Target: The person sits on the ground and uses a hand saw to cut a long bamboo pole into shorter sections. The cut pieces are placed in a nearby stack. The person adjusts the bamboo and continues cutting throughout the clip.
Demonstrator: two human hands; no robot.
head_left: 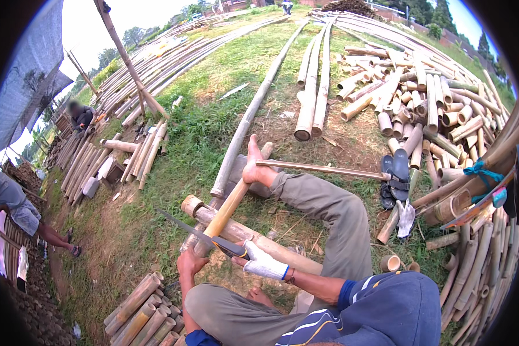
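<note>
My gloved right hand (264, 259) is closed round the dark handle of a handsaw (228, 247). Its blade points up and to the left and crosses a bamboo pole (232, 200). At the pole's near end my bare left hand (191, 263) is closed on it, close to the blade. Farther up, my bare foot (256, 164) presses on the same pole. A thicker bamboo log (242, 233) lies crosswise beneath it. Whether the blade has entered the bamboo, I cannot tell.
Cut bamboo pieces (141, 308) lie stacked at lower left. A large bamboo pile (432, 104) fills the right. Beside my leg are black sandals (397, 176), a white glove (406, 218) and a thin bamboo strip (323, 168). Two people (14, 199) are at the left.
</note>
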